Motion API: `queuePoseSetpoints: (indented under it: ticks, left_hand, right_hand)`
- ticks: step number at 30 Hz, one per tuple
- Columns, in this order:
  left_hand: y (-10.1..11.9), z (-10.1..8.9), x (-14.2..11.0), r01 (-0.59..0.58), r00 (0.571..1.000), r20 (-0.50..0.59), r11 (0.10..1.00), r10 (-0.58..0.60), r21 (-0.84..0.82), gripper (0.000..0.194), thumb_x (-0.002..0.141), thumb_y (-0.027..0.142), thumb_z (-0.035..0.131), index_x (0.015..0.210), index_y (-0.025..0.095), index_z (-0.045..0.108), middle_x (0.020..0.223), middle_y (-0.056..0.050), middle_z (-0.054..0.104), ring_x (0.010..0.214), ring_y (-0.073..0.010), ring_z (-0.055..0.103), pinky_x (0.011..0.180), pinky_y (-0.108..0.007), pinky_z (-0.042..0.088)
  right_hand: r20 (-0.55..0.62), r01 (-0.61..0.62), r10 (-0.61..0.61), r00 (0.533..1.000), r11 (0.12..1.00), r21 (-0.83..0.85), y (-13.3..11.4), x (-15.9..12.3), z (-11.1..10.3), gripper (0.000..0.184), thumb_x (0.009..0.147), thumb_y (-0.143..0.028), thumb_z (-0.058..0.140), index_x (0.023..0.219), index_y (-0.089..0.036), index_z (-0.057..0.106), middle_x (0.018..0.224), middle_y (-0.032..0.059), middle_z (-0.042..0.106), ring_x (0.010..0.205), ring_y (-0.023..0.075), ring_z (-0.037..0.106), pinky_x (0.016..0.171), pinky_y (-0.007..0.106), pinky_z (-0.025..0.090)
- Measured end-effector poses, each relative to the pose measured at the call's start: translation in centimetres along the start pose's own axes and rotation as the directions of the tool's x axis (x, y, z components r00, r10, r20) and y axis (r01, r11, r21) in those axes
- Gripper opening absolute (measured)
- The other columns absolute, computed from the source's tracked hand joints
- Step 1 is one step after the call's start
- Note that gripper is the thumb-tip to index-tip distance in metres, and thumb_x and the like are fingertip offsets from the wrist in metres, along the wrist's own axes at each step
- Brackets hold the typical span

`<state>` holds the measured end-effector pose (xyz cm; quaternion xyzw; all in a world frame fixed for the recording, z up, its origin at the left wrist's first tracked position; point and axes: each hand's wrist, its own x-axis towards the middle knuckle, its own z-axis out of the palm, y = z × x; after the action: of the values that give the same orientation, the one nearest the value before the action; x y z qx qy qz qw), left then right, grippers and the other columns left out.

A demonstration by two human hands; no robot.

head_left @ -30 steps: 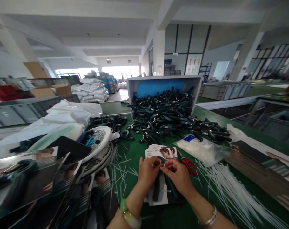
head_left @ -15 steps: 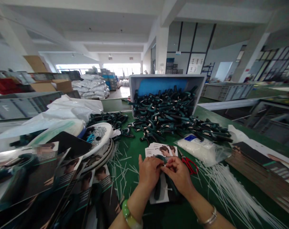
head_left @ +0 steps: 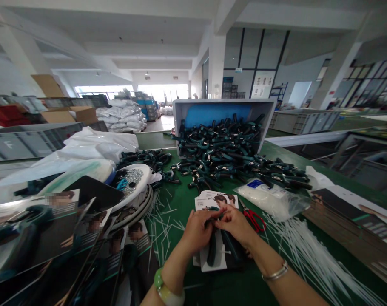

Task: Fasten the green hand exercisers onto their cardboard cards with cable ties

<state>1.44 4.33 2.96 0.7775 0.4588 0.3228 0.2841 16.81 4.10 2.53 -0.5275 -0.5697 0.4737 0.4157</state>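
Note:
A pair of dark green-handled pliers point(head_left: 212, 250) lies on a printed backing card point(head_left: 209, 267) in front of me. My left hand point(head_left: 198, 227) curls over the head of the pliers, fingers closed and pressed to it. My right hand point(head_left: 238, 225) pinches thumb and forefinger together at the same spot; whatever is between those fingertips is hidden. A short white stub, like a cable tie end point(head_left: 226, 252), sticks out on the card between the handles. More printed cards point(head_left: 209, 196) lie stacked just beyond my hands.
Red-handled scissors point(head_left: 255, 221) lie right of my hands, near loose white cable ties point(head_left: 308, 255) and a plastic bag point(head_left: 270, 199). A grey bin point(head_left: 177, 127) on its side spills many pliers point(head_left: 222, 161). Carded pliers point(head_left: 37, 246) and a white bowl point(head_left: 145, 174) are left.
My left hand has shifted slightly left and down, its fingers reaching over the pliers' head. My right hand's fingers have moved slightly up. More of the left handle shows.

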Motion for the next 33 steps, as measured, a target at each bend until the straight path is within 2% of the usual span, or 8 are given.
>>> queuePoseSetpoints:
  ticks: [3, 6, 12, 17, 20, 24, 30, 33]
  left_hand:
    - [0.2, -1.0, -0.1, -0.081, 0.994, 0.067, 0.986, 0.091, -0.146, 0.03, 0.079, 0.021, 0.049, 0.106, 0.026, 0.062, 0.104, -0.002, 0.067, 0.096, -0.0164, 0.059, 0.09, -0.03, 0.042]
    - [0.3, -0.7, 0.1, -0.071, 0.997, 0.017, 0.993, 0.073, -0.095, 0.015, 0.078, 0.03, 0.056, 0.087, 0.025, 0.067, 0.087, 0.0, 0.07, 0.083, -0.0152, 0.062, 0.079, -0.026, 0.045]
    - [-0.1, 0.9, 0.3, -0.082, 0.95, -0.293, 0.991, 0.11, 0.108, 0.01, 0.077, 0.029, 0.061, 0.074, 0.021, 0.066, 0.089, -0.002, 0.068, 0.086, -0.0177, 0.059, 0.083, -0.033, 0.042]
    - [1.1, 0.1, 0.2, -0.123, 0.925, -0.313, 0.948, 0.217, 0.292, 0.013, 0.077, 0.034, 0.06, 0.072, 0.022, 0.064, 0.085, -0.003, 0.066, 0.087, -0.019, 0.056, 0.098, -0.043, 0.029]
    - [1.9, -0.5, 0.2, -0.238, 0.9, -0.278, 0.913, 0.335, 0.332, 0.014, 0.081, 0.026, 0.052, 0.073, 0.022, 0.063, 0.085, -0.003, 0.065, 0.087, -0.0179, 0.056, 0.101, -0.043, 0.026]
    - [1.9, -0.3, -0.1, -0.369, 0.858, -0.246, 0.874, 0.452, 0.316, 0.019, 0.083, 0.019, 0.045, 0.073, 0.021, 0.061, 0.083, -0.003, 0.065, 0.085, -0.0166, 0.056, 0.101, -0.041, 0.028]
    - [0.2, 0.9, -2.0, -0.047, 0.961, -0.263, 0.989, 0.083, 0.143, 0.02, 0.08, 0.029, 0.052, 0.098, 0.019, 0.056, 0.1, -0.008, 0.061, 0.095, -0.022, 0.053, 0.085, -0.038, 0.042]
    - [0.0, 1.7, -2.7, 0.065, 0.976, -0.217, 0.985, -0.029, 0.159, 0.022, 0.082, 0.023, 0.045, 0.101, 0.022, 0.056, 0.105, -0.006, 0.06, 0.098, -0.0227, 0.052, 0.086, -0.038, 0.041]
  right_hand:
    - [-0.015, 0.065, -0.066, 0.998, 0.993, -0.095, 0.3, 0.2, 0.2, 0.024, 0.06, -0.018, 0.063, 0.079, -0.019, 0.049, 0.047, -0.011, 0.048, 0.042, 0.0071, 0.042, 0.044, 0.019, 0.029]
    - [-0.075, 0.17, -0.188, 0.979, 0.964, -0.205, 0.7, -0.1, 0.6, 0.013, 0.061, -0.017, 0.06, 0.072, -0.019, 0.054, 0.052, -0.0068, 0.052, 0.048, 0.0097, 0.048, 0.047, 0.021, 0.034]
    - [-0.146, 0.344, -0.395, 0.907, 0.895, -0.284, 1.5, -0.8, 0.8, 0.016, 0.072, -0.022, 0.057, 0.085, -0.02, 0.066, 0.085, 0.004, 0.065, 0.069, 0.0164, 0.058, 0.061, 0.027, 0.046]
    - [-0.142, 0.473, -0.535, 0.833, 0.821, -0.319, 1.7, -0.8, 0.6, 0.016, 0.076, -0.02, 0.053, 0.087, -0.021, 0.064, 0.092, 0.0062, 0.062, 0.09, 0.0189, 0.058, 0.078, 0.032, 0.047]
    - [0.0, 0.465, -0.53, 0.848, 0.744, -0.48, 0.9, -0.6, 0.3, 0.014, 0.078, -0.023, 0.052, 0.083, -0.02, 0.065, 0.095, 0.0076, 0.061, 0.094, 0.0204, 0.056, 0.084, 0.036, 0.045]
    - [0.135, 0.362, -0.381, 0.915, 0.627, -0.69, 0.1, -0.1, -0.2, 0.018, 0.074, -0.031, 0.057, 0.084, -0.021, 0.067, 0.107, 0.0094, 0.057, 0.095, 0.0245, 0.055, 0.082, 0.04, 0.044]
    - [0.045, 0.502, -0.545, 0.837, 0.734, -0.458, 1.3, 0.1, -0.4, 0.019, 0.084, -0.029, 0.049, 0.086, -0.021, 0.066, 0.089, 0.0062, 0.064, 0.089, 0.0189, 0.059, 0.081, 0.033, 0.045]
    - [0.131, 0.541, -0.56, 0.818, 0.672, -0.505, 1.1, -0.9, -0.5, 0.02, 0.086, -0.027, 0.047, 0.084, -0.021, 0.066, 0.087, 0.0056, 0.066, 0.086, 0.0188, 0.059, 0.08, 0.033, 0.045]
